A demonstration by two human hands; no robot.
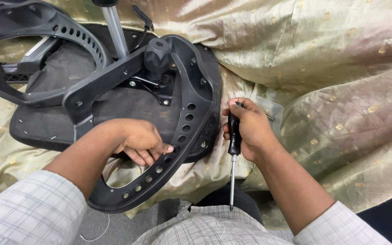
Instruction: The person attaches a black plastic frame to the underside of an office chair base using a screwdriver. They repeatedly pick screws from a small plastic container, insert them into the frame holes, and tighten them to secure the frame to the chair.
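Black plastic perforated chair armrest (178,149), curved, on an upturned office chair seat (128,106), anchors the scene w/ gold-dotted beige satin cloth (332,77) beneath. Left hand (139,141) rests on the armrest's inner edge, fingers curled over it. Right hand (250,129), just right of the armrest, is closed round a black-handled screwdriver (233,149), tip toward the person's lap. Risk, judged: that tip could jab the thigh if the grip slips.

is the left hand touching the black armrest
Touching: the head view shows the left hand's fingers resting on the armrest's perforated bar.
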